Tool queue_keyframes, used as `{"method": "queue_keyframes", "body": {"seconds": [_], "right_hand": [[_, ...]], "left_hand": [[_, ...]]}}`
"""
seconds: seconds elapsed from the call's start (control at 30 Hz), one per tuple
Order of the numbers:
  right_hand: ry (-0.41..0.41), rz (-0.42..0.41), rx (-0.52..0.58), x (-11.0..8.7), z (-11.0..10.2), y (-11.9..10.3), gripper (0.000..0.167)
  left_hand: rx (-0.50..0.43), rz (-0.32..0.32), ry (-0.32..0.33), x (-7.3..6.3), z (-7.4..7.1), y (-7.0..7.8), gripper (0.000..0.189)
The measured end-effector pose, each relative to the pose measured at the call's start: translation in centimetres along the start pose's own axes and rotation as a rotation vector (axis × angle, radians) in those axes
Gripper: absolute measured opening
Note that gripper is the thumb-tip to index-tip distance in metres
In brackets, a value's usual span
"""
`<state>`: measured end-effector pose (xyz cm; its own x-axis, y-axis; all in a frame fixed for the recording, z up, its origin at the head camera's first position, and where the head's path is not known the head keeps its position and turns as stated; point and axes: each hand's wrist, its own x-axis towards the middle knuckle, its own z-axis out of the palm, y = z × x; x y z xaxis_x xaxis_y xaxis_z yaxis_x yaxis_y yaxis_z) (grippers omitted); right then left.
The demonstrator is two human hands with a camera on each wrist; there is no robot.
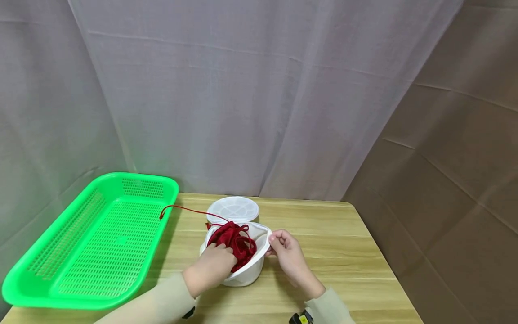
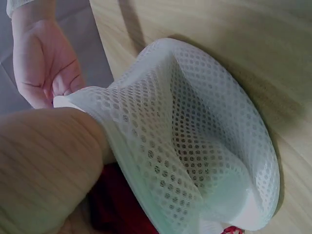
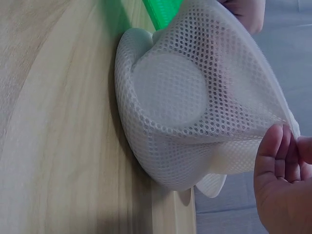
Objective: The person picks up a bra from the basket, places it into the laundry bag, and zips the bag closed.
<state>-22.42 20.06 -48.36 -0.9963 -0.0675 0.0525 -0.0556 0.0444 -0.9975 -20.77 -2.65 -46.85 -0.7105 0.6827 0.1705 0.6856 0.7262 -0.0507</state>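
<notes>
A white mesh laundry bag stands on the table with its mouth open and a zip along the rim. Crumpled inside it lies a dark red garment with thin straps; one long red cord trails out to the green basket's rim. My left hand reaches into the mouth from the near left, its fingers curled into the red cloth, fingertips hidden. At the right side of the mouth my right hand pinches the bag's rim between thumb and fingers, pulling the mesh taut in the right wrist view.
A large green plastic basket with a slotted bottom takes up the left of the wooden table. Right behind the bag stands a second white round mesh item. Grey cloth hangs along the back.
</notes>
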Motion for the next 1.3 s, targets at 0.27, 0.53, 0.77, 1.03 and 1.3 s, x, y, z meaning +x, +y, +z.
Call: {"method": "queue_keyframes", "body": {"seconds": [0.27,0.53,0.77,1.03,1.3], "right_hand": [[0.046,0.012,0.011,0.2,-0.2,0.3,0.015],[0.057,0.021,-0.024,0.1,-0.4,0.2,0.015],[0.055,0.023,-0.052,-0.2,-0.4,0.0,0.017],[0.045,0.032,-0.060,-0.4,-0.2,-0.2,0.017],[0.042,0.031,-0.067,-0.6,-0.3,0.0,0.017]], "left_hand": [[-0.178,0.041,0.110,0.0,-1.1,-0.6,0.019],[-0.336,-0.030,0.169,0.1,-3.4,-2.8,0.040],[-0.364,-0.104,0.243,0.5,-4.0,-6.1,0.048],[-0.342,-0.285,0.226,0.2,-3.5,-8.5,0.059],[-0.365,-0.383,0.187,0.0,-2.5,-10.5,0.065]]}}
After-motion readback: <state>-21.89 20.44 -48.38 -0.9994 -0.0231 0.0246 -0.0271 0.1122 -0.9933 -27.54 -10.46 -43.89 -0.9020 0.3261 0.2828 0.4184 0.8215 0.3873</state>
